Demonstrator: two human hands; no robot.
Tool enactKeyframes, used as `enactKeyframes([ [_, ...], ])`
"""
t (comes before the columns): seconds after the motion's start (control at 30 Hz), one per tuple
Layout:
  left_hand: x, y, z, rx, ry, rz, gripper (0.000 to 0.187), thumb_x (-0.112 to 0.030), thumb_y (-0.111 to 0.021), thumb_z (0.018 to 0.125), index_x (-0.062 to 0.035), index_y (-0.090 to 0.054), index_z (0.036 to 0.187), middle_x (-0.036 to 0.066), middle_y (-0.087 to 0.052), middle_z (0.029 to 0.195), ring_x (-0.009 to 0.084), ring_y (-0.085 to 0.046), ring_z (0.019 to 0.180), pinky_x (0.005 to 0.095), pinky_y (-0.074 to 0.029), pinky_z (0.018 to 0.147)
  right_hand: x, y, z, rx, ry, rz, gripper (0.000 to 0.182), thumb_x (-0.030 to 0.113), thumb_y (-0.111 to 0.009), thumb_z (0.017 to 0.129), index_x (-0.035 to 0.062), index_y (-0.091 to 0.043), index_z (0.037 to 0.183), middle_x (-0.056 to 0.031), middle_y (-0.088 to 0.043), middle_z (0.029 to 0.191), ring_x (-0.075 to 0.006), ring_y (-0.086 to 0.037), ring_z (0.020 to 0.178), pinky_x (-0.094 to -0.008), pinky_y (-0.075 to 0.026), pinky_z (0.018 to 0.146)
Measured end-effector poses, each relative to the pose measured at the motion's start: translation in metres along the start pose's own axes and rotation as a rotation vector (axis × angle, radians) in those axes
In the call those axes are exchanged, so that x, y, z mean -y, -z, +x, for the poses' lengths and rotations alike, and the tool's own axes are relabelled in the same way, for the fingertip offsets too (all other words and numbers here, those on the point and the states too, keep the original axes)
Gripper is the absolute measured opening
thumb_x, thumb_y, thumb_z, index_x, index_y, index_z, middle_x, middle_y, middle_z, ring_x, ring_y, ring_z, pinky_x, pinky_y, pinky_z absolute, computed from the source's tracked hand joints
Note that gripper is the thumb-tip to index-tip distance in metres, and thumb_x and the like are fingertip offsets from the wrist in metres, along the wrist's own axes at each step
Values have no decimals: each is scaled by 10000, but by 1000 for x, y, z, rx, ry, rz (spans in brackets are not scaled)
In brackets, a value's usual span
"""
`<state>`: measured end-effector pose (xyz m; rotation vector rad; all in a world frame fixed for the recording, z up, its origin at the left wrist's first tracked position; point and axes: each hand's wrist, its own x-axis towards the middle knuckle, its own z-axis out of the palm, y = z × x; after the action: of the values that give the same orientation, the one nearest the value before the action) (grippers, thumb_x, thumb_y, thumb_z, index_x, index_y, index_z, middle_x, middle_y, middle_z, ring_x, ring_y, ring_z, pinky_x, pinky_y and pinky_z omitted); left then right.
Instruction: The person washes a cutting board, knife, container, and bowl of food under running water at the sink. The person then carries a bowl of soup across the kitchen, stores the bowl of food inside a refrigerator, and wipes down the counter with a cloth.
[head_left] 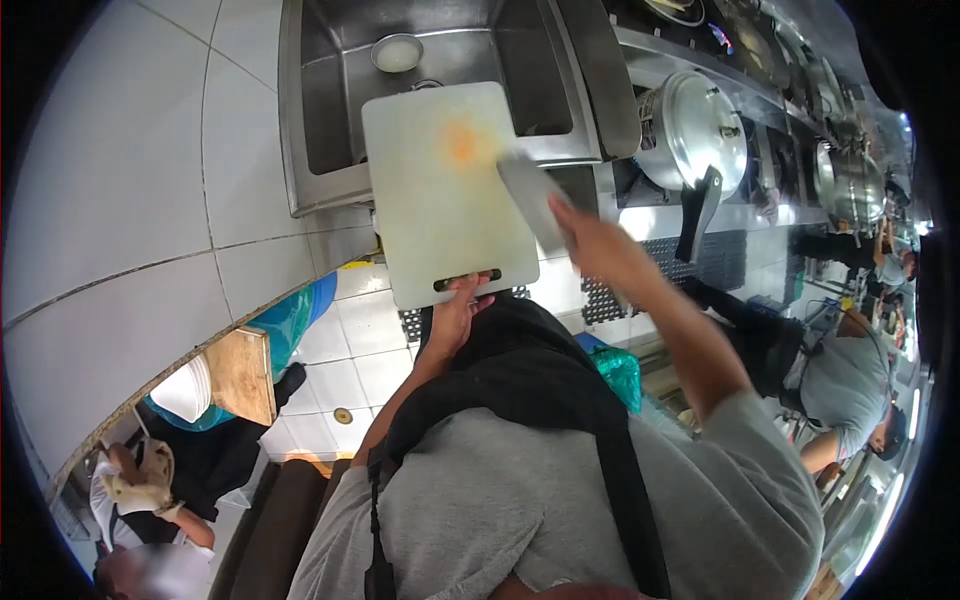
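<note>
My left hand (459, 312) grips a white cutting board (445, 205) by the handle slot at its near end, fingers passing through the slot. The board's far end reaches over the steel sink (330, 188), and an orange stain marks its upper part. In my right hand (597, 240) is a broad-bladed knife (532, 198), smeared by motion. Its grey blade overlaps the board's right edge in this view. My right fingers are wrapped round its handle end.
A small metal bowl (397, 53) sits in the sink. To the right, a pressure cooker (700, 130) stands on the stove, its black handle jutting toward me. White tiled wall (110, 150) lies left. Other people work at far right and lower left.
</note>
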<state>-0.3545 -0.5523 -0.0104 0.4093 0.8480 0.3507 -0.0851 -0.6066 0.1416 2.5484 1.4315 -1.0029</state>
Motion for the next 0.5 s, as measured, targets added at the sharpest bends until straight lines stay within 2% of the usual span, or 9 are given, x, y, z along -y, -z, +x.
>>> enactKeyframes([
  [0.03, -1, 4, -12, -7, 28, -12, 212, -245, -658, 1008, -75, -671, 1132, 61, -700, 1153, 180, -640, 1103, 434, -555, 911, -15, -2, 53, -152, 138, -21, 736, 152, -538, 909, 255, -296, 1596, -247, -691, 1156, -422, -702, 955, -502, -553, 845],
  [0.07, 3, 14, -21, -15, 32, 19, 212, -245, -658, 1008, -75, -671, 1132, 61, -700, 1153, 180, -640, 1103, 434, -555, 911, 1, 33, 99, 4, 14, 68, 736, 180, -563, 894, 191, -317, 1587, -240, -694, 1160, -405, -709, 951, -482, -560, 822],
  [0.1, 9, 30, -26, -38, 24, -13, 204, -242, -646, 1013, -87, -654, 1145, 48, -688, 1176, 196, -632, 1122, 455, -543, 936, -20, 36, 168, 71, 103, -113, 734, 233, -600, 871, 105, -365, 1555, -239, -701, 1150, -381, -719, 938, -476, -559, 806],
  [0.13, 14, 48, -31, -59, 13, -45, 199, -240, -635, 1019, -99, -636, 1158, 35, -676, 1198, 212, -623, 1142, 477, -530, 960, -38, 28, 257, 316, 386, -508, 803, 96, -687, 736, 58, -445, 1501, -240, -710, 1132, -380, -739, 874, -529, -570, 733],
  [0.2, 7, 75, -51, -109, 24, 9, 215, -240, -647, 1006, -135, -622, 1192, 16, -674, 1195, 223, -613, 1179, 489, -512, 983, -26, 36, 272, 320, 149, -287, 732, 105, -640, 775, 63, -471, 1486, -241, -708, 1140, -390, -728, 936, -508, -570, 791],
  [0.23, -5, 73, -65, -151, 32, 36, 183, -222, -658, 992, -148, -620, 1155, 15, -664, 1198, 238, -618, 1185, 501, -511, 987, -25, 45, 244, 299, 146, -265, 732, 105, -640, 775, 63, -471, 1486, -241, -708, 1140, -390, -728, 936, -508, -570, 791],
  [0.3, -24, 68, -85, -198, 29, 70, 155, -205, -669, 978, -161, -619, 1118, 14, -654, 1201, 252, -624, 1192, 513, -510, 991, 4, 47, 139, -320, 116, 183, 661, 212, -576, 861, 87, -455, 1498, -231, -698, 1158, -411, -683, 1047, -489, -541, 902],
  [0.37, -40, 68, -98, -98, 74, 52, 209, -185, -665, 971, -190, -599, 1169, -8, -629, 1255, 290, -593, 1258, 521, -495, 1016, 16, 27, 79, -427, 158, 360, 653, 192, -554, 871, 118, -445, 1511, -254, -696, 1131, -442, -678, 1010, -520, -533, 899],
  [0.5, -45, 112, -79, 20, 70, 94, 298, -137, -652, 947, -216, -585, 1226, -10, -619, 1284, 300, -560, 1297, 508, -480, 1042, 49, -11, -30, -107, 127, 50, 769, 89, -568, 810, 87, -374, 1554, -248, -714, 1080, -396, -718, 924, -515, -565, 802],
])
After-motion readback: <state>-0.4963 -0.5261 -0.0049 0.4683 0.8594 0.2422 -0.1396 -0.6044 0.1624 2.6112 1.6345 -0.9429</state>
